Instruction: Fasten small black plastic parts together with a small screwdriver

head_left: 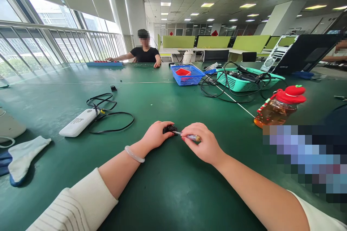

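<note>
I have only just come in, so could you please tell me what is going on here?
The person's left hand holds a small black part at the green table, while the right hand grips a slim tool that points at the part; whether they touch is too small to tell. A white block lies to the left, a red-lidded jar is to the right, and another person is across the table.

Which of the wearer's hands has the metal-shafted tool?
The right hand, bare-wristed, grips the tool by its handle; the left hand, with the pale bracelet on its wrist, holds the small black part.
</note>
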Action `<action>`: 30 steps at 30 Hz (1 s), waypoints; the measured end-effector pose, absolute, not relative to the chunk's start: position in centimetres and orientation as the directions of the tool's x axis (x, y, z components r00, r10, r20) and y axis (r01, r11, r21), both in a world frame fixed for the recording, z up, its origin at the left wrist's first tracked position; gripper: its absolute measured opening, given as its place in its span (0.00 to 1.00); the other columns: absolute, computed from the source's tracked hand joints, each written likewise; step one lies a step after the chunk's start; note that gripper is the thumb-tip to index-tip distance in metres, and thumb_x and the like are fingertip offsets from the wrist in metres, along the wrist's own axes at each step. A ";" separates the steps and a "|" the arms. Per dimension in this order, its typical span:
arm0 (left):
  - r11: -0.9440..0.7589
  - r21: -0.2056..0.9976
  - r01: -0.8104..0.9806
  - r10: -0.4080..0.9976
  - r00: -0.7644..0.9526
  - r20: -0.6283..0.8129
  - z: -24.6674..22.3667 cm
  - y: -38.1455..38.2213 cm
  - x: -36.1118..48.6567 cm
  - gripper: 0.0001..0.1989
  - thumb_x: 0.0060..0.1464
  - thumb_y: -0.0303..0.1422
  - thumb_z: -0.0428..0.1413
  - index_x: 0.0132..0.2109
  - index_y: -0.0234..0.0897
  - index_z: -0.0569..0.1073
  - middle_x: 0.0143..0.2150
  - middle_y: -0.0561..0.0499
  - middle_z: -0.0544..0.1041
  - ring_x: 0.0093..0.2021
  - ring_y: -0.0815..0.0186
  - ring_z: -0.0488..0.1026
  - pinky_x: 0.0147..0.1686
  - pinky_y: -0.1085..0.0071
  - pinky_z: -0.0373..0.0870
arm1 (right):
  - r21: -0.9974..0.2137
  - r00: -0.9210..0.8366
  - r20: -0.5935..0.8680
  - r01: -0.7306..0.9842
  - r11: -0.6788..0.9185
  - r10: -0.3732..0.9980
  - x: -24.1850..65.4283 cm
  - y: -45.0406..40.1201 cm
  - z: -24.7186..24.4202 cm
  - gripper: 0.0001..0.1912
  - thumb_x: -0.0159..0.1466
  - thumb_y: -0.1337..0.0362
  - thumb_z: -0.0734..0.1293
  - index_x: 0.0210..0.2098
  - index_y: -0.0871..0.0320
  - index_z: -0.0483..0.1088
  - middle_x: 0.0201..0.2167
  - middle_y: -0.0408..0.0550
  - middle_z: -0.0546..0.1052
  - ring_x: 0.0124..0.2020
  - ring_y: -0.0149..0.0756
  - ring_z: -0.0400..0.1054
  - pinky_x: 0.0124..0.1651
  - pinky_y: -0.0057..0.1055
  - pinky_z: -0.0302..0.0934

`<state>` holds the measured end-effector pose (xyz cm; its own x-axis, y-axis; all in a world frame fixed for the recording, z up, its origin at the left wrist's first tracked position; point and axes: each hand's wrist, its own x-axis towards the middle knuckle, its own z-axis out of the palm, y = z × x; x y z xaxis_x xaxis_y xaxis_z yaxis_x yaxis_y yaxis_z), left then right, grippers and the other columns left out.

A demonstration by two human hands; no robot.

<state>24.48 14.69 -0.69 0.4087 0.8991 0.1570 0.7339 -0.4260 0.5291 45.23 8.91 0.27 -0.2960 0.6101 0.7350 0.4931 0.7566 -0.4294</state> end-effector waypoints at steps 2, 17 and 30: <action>-0.427 0.527 0.735 0.898 0.412 0.153 -0.7 14.7 24.5 0.20 0.55 0.39 0.59 0.55 0.44 0.75 0.49 0.49 0.79 0.51 0.57 0.73 0.53 0.62 0.69 | -0.545 -0.205 0.683 0.496 0.676 0.701 45.4 9.1 0.2 0.03 0.63 0.66 0.67 0.34 0.52 0.74 0.34 0.45 0.80 0.38 0.39 0.73 0.47 0.39 0.67; -0.397 0.540 0.742 0.910 0.393 0.130 -0.6 14.6 24.4 0.23 0.54 0.38 0.60 0.58 0.45 0.73 0.51 0.48 0.79 0.51 0.56 0.73 0.54 0.61 0.69 | -0.977 0.168 0.206 0.096 0.192 0.964 45.9 11.0 -1.0 0.24 0.48 0.44 0.75 0.32 0.57 0.76 0.33 0.50 0.80 0.35 0.42 0.75 0.40 0.38 0.70; -0.419 0.527 0.739 0.902 0.407 0.145 -0.5 14.6 24.5 0.18 0.55 0.38 0.59 0.53 0.44 0.75 0.49 0.49 0.79 0.50 0.56 0.74 0.52 0.61 0.70 | -0.825 0.069 0.491 0.357 0.439 0.868 46.2 10.2 -0.8 0.11 0.60 0.54 0.70 0.34 0.55 0.75 0.35 0.48 0.80 0.38 0.42 0.75 0.44 0.40 0.69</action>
<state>24.47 14.65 -0.51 0.4074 0.9017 0.1448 0.7392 -0.4187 0.5275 46.16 10.21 -0.75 0.0686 0.8683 0.4913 0.3570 0.4385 -0.8248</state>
